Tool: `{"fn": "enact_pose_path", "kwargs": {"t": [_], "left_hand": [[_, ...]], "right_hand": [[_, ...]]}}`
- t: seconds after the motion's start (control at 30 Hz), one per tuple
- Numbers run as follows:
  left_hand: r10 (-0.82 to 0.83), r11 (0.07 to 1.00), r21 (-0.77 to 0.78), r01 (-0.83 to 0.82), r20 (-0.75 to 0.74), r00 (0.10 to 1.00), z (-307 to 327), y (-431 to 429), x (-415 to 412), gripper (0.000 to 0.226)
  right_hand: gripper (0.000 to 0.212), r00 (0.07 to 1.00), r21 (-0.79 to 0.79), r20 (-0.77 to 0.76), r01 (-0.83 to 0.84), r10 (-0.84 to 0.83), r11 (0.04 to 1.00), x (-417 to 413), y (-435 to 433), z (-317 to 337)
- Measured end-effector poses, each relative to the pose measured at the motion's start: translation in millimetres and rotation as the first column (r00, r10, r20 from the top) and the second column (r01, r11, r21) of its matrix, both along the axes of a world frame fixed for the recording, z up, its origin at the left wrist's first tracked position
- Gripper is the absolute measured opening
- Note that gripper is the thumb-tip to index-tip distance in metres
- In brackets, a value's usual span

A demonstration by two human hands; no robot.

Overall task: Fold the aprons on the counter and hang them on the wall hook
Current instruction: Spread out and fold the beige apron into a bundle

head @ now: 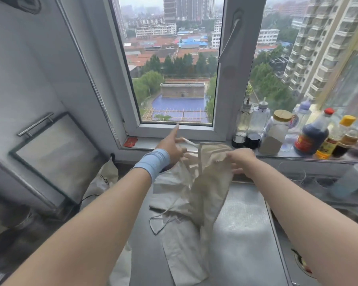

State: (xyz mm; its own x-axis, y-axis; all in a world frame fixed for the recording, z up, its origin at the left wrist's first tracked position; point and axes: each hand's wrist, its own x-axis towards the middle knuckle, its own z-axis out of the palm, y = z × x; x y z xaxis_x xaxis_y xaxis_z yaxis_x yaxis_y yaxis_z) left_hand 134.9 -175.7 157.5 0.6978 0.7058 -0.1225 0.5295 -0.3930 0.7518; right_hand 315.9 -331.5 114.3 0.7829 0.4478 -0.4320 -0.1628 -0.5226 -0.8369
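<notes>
Head cam is looking down at a steel worktop [246, 234] under a window, and the person is holding a cream apron [211, 182] up over the worktop's back edge. The apron's top is hanging in the air between both hands while its lower end is trailing down across the middle of the worktop toward the front edge.

The left hand [173, 146], with a blue wristband [153, 162] on the wrist, is gripping the apron's top left part near the strap [189, 142]. Its index finger is sticking straight up and the other fingers are curling around the fabric. The right hand [241, 158] is pinching the apron's upper right edge, fingers curling over the cloth.

Under the raised apron a paler cloth [180, 240] with thin ties is lying flat, running from mid-worktop to the front edge. It's looking like another apron, but it's hard to tell for sure.

Along the back right edge, on the sill, a jar [275, 133] with a yellow lid is standing beside a dark bottle [310, 137] with a red cap, with more bottles on both sides. Off the worktop's left edge a white bag [103, 182] is leaning near a glass-fronted door.
</notes>
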Motion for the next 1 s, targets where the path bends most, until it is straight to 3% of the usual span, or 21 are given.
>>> {"fn": "enact_pose_path", "kwargs": {"t": [0.03,0.1,0.13,0.2,0.27,0.37,0.43,0.5,0.57,0.73,0.83,0.93,1.0], "left_hand": [[-0.010,0.998,0.068,0.008,0.031,0.999,-2.5,2.0,3.3,0.084],[-0.007,0.996,0.091,-0.001,0.078,0.997,-12.7,4.2,5.5,0.078],[0.003,0.997,0.077,-0.008,0.063,0.998,-22.0,4.6,3.7,0.062],[-0.049,0.997,0.051,0.053,-0.075,0.996,-48.7,2.9,-2.2,0.031],[-0.172,0.983,0.017,0.183,-0.260,0.950,-80.9,-1.4,-10.0,0.021],[-0.259,0.956,-0.005,0.293,-0.485,0.835,-129.9,-4.6,-22.8,0.025],[-0.276,0.951,-0.041,0.306,-0.561,0.780,-161.7,-4.3,-32.6,0.026],[-0.322,0.933,-0.088,0.350,-0.640,0.698,-187.0,-2.0,-41.8,0.028],[-0.388,0.898,-0.141,0.417,-0.700,0.600,-208.6,2.4,-48.8,0.038],[-0.439,0.820,-0.092,0.566,-0.735,0.517,-256.2,12.1,-59.5,0.062],[-0.407,0.805,-0.002,0.594,-0.730,0.549,-279.3,6.7,-59.1,0.068],[-0.391,0.792,0.075,0.606,-0.701,0.597,-285.0,7.3,-55.6,0.050],[-0.411,0.789,0.027,0.614,-0.719,0.560,-279.5,8.9,-56.0,0.033]], "right_hand": [[0.065,0.996,-0.035,0.090,-0.008,0.011,0.999,2.1,-0.2,-5.1],[0.084,0.954,-0.101,0.271,-0.100,0.124,0.990,-11.2,-2.2,-17.4],[0.081,0.919,-0.128,0.341,-0.160,0.195,0.979,-24.0,-1.9,-25.8],[0.055,0.823,-0.171,0.466,-0.278,0.326,0.945,-52.2,0.3,-48.4],[0.028,0.730,-0.213,0.527,-0.382,0.435,0.899,-78.1,4.4,-76.1],[0.023,0.641,-0.334,0.404,-0.561,0.653,0.758,-111.0,5.7,-120.4],[0.027,0.532,-0.475,0.213,-0.677,0.820,0.563,-128.7,3.2,-149.9],[0.053,0.481,-0.579,0.035,-0.705,0.876,0.410,-136.9,-0.7,-182.3],[0.072,0.490,-0.657,-0.032,-0.667,0.871,0.351,-137.8,-7.0,-205.8],[0.092,0.539,-0.783,0.088,-0.483,0.838,0.393,-136.8,-11.9,-230.1],[0.096,0.528,-0.785,0.095,-0.481,0.844,0.390,-146.0,-11.8,-242.5],[0.096,0.537,-0.782,0.098,-0.479,0.838,0.399,-149.7,-15.9,-252.4],[0.091,0.525,-0.772,0.129,-0.480,0.841,0.418,-148.0,-19.1,-254.7]]}}
